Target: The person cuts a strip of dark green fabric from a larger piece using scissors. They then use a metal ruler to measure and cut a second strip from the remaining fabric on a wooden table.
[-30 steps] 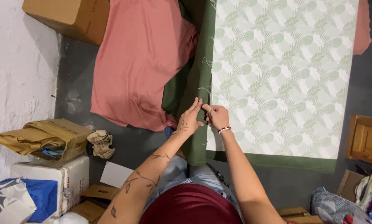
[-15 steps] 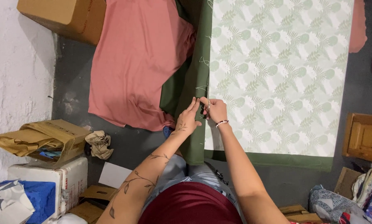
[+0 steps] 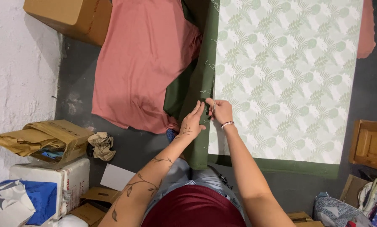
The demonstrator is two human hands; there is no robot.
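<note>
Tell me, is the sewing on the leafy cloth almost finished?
Maybe halfway. Along the green border nearer the person, small pale stitches already show. The right hand pinches something thin at the leafy cloth edge while the left hand presses the border flat. Further up, loose threads hang along the seam.

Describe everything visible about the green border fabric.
The green border fabric is plain olive cloth, framing the leaf-print panel along its left and bottom edges. It lies flat on the dark floor, partly folded beside the pink cloth. Loose threads trail off it. The left hand presses it; the right hand pinches its seam.
</note>
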